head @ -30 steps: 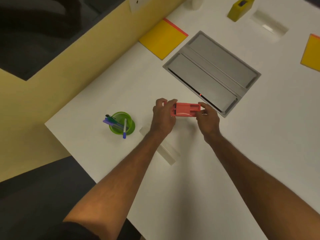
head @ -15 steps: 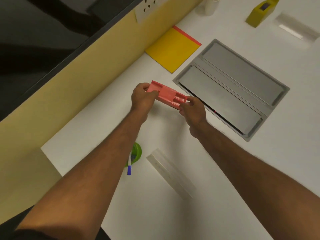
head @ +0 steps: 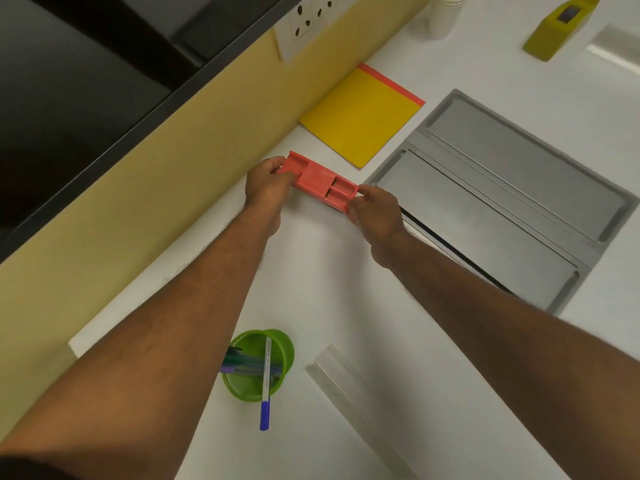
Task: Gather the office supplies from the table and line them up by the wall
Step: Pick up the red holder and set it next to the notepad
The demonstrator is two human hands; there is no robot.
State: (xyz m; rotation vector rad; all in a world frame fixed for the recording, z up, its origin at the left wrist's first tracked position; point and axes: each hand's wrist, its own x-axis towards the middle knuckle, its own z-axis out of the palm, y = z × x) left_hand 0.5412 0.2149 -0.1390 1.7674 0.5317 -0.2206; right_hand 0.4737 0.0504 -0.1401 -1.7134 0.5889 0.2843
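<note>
A red plastic organiser tray (head: pixel 320 181) with small compartments is held between both hands, close to the yellow partition wall (head: pixel 180 161). My left hand (head: pixel 266 187) grips its far-left end and my right hand (head: pixel 375 211) pinches its near-right end. Whether the tray rests on the white table (head: pixel 346 271) or hovers just above it, I cannot tell. A yellow notepad (head: pixel 360 117) with a red edge lies by the wall just beyond the tray. A green cup (head: pixel 258 365) with several pens stands near my left forearm. A clear ruler (head: pixel 349 393) lies beside the cup.
A grey metal cable hatch (head: pixel 502 202) is set into the table to the right of my hands. At the far edge stand a yellow tape dispenser (head: pixel 554 27) and a white cup (head: pixel 443 15). A white socket panel (head: pixel 304 22) sits on the wall.
Both hands have carried the red tray away from the middle of the table toward the yellow wall, turning it slantwise along the wall. The cup and ruler now lie nearer to me in view.
</note>
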